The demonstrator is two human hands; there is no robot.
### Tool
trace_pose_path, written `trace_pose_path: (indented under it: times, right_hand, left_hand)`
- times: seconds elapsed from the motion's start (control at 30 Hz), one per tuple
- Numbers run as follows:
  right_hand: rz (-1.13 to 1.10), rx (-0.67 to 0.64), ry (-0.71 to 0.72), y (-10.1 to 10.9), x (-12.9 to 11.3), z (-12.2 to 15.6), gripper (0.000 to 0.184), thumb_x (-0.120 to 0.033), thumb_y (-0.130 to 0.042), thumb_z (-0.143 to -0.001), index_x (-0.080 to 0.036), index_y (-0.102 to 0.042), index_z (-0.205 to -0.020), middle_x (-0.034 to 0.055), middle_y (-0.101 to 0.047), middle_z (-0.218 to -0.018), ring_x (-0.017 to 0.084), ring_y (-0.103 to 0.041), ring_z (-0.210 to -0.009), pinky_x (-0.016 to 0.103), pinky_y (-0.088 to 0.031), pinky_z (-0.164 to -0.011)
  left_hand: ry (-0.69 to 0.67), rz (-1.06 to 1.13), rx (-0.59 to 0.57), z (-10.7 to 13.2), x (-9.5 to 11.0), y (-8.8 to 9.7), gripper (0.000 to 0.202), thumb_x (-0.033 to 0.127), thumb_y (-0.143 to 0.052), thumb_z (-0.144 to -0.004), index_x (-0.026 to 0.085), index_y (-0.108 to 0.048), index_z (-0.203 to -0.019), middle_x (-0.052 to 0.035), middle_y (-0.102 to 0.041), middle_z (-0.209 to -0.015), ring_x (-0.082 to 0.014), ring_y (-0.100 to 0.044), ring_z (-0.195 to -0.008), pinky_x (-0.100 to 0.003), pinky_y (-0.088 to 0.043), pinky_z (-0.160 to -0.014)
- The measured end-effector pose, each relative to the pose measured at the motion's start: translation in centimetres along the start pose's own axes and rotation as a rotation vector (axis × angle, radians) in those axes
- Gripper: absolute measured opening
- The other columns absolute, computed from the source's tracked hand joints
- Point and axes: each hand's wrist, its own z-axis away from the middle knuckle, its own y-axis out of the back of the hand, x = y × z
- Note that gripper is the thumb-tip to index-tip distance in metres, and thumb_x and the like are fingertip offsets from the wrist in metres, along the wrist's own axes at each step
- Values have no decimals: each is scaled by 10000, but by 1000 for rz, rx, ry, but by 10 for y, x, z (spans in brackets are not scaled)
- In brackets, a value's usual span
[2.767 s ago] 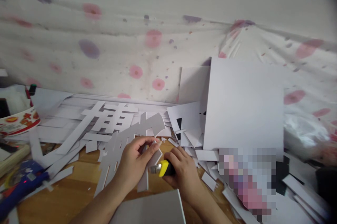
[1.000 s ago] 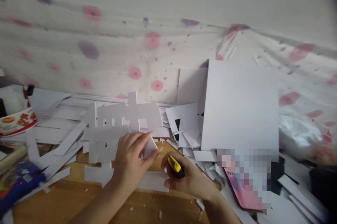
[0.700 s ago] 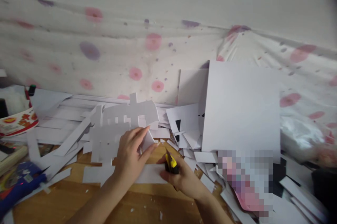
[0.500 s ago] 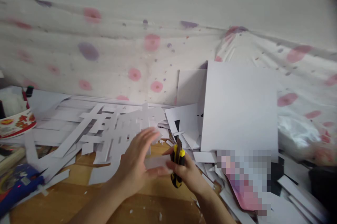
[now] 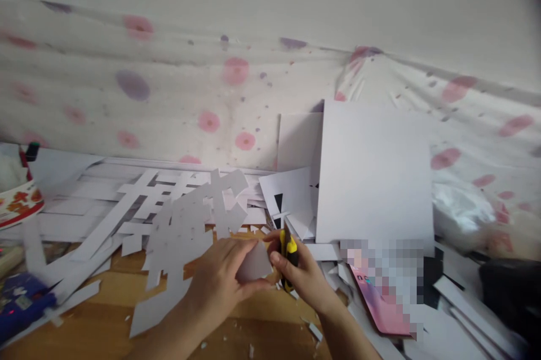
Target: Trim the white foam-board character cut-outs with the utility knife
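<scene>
The paper cutout (image 5: 186,225) sits lifted over the wooden table (image 5: 84,337), near the middle, with the left hand (image 5: 222,281) pinching its right-hand corner. Just right of that, the right hand (image 5: 302,278) is wrapped around a yellow utility knife (image 5: 288,250), blade pointing up. White offcuts (image 5: 88,202) are piled behind.

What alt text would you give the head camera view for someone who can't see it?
Over a wooden table littered with white paper scraps, a left hand holds a white paper cutout while the right hand grips a yellow utility knife beside it.
</scene>
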Motion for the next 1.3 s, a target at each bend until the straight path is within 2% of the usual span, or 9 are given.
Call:
trace_pose_path:
  times: [0.1,0.2,0.27,0.37,0.5,0.7,0.87,1.03,1.3]
  right_hand:
    - [80,-22,-4,10,-7,1,137,-330,-526,-815,-204,-495,-861,-28,-451,-721,116,-422,-640,229,-354,-578]
    - [215,-75,80,16,-14,5,32,-214,-492,-788,-208,-462,-795,-42,-404,-685,110,-371,-611,226,-316,-556]
    - [314,-83,174,15,-15,8,93,-149,-473,-744,-209,-459,-814,-37,-424,-703,115,-377,-623,237,-312,-576]
    - [450,-75,323,7,-14,9,211,-114,-461,-667,-206,-460,-857,-12,-471,-755,138,-417,-667,259,-303,-601]
    - [607,-85,459,-6,-11,5,208,-165,-478,-631,-191,-477,-838,17,-487,-738,175,-432,-690,279,-282,-599]
    - [727,-119,483,-8,-10,6,204,-168,-479,-611,-183,-503,-813,27,-498,-719,180,-427,-675,289,-267,-596]
    - [792,-130,480,-7,-12,8,167,-170,-474,-610,-182,-513,-771,21,-490,-685,171,-408,-644,287,-249,-574]
    - [813,-97,500,-7,-9,6,190,-165,-469,-603,-184,-516,-786,20,-498,-682,171,-406,-636,293,-261,-583]
    - [805,-59,485,0,-7,5,241,-155,-444,-547,-186,-515,-775,15,-494,-663,172,-410,-629,287,-251,-569]
  left_hand:
    - [-47,-1,81,-3,2,8,432,357,-668,-716,147,-509,-1059,-68,-679,-860,-179,-626,-767,-309,-516,-680]
    - [-112,39,53,-8,6,18,359,268,-610,-760,137,-508,-1078,-68,-668,-854,-170,-612,-766,-299,-503,-684]
    - [-136,53,33,-11,8,22,314,176,-555,-761,144,-509,-1070,-59,-663,-840,-168,-603,-760,-300,-493,-683]
    - [-98,81,63,-10,5,19,350,58,-516,-717,168,-513,-1049,-43,-649,-830,-164,-590,-764,-297,-480,-686]
    - [-44,164,102,-7,-2,10,343,61,-558,-714,197,-506,-1024,-33,-612,-811,-157,-568,-749,-279,-477,-654]
    - [-63,268,130,-2,-7,9,340,92,-575,-739,185,-488,-1054,-42,-570,-828,-157,-545,-767,-282,-465,-668]
    - [-51,331,101,0,-10,11,381,94,-620,-714,184,-489,-1060,-43,-559,-814,-162,-532,-761,-278,-459,-636]
    - [-77,314,95,-2,-8,11,331,105,-603,-737,180,-495,-1041,-38,-552,-821,-150,-522,-763,-268,-450,-654]
    - [-103,294,100,-2,-5,11,369,80,-617,-701,174,-493,-1035,-33,-578,-830,-150,-531,-774,-279,-449,-692]
